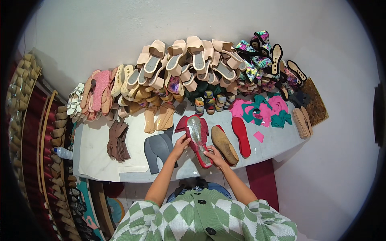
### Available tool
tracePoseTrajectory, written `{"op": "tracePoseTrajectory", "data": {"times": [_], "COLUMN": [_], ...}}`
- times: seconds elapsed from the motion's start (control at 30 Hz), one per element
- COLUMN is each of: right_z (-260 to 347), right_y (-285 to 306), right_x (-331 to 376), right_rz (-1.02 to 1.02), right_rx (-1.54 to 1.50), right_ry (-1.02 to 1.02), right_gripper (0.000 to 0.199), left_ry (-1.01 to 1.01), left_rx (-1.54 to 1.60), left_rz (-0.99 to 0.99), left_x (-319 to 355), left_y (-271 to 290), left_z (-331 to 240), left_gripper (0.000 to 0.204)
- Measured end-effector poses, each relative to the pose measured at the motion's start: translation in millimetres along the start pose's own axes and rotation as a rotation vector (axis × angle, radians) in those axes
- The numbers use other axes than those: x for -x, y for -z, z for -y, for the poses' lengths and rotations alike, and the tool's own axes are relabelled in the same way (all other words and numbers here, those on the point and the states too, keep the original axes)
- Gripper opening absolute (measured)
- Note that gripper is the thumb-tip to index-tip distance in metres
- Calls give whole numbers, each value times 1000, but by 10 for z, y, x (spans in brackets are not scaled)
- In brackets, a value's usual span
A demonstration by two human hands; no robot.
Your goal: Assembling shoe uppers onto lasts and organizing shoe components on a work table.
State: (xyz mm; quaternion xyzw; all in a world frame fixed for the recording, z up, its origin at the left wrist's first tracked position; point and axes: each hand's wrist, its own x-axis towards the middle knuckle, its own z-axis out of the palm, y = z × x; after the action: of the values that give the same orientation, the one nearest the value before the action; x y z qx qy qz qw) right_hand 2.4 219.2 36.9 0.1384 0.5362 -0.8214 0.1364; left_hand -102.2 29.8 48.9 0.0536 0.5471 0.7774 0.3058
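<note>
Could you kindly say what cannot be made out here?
All in the head view:
Far face of the red shoe piece with a glossy middle: turned away.
Some fingers of the left hand and right hand: behind that piece.
Dark object at right: lost in the fisheye rim.
Whatever lies behind the beige block-heeled sandals: covered by them.

White walls (100,28), grey-topped table (277,145), tiled floor (134,188)

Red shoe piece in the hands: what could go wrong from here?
The red shoe piece might twist or slip if the left hand or right hand loosens its grip. The right hand is close to the brown foot-shaped block and could nudge it. The piled beige sandals might topple if bumped.
</note>
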Motion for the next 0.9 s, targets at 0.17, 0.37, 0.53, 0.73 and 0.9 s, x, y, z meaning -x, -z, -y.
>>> {"op": "tracePoseTrajectory", "data": {"times": [0.17, 0.37, 0.53, 0.73, 0.9], "right_z": [-184, -309, -257, 293, 422], "right_y": [-86, -85, 34, -181, -255], "right_x": [-120, -173, -224, -529, -658], "right_rz": [-100, -50, -26, -236, -314], "right_rx": [114, 51, 117, 250, 259], "right_ry": [218, 208, 151, 410, 482], "right_gripper": [37, 44, 34, 29, 19], "left_ry": [24, 1, 9, -20, 3], "left_rx": [23, 49, 33, 53, 33], "left_rz": [-152, -139, -161, -136, -126], "left_x": [101, 104, 109, 149, 146], "left_y": [-10, 20, 63, -129, -106], "left_z": [53, 140, 184, 6, 9], "left_gripper": [40, 39, 40, 43, 38]}}
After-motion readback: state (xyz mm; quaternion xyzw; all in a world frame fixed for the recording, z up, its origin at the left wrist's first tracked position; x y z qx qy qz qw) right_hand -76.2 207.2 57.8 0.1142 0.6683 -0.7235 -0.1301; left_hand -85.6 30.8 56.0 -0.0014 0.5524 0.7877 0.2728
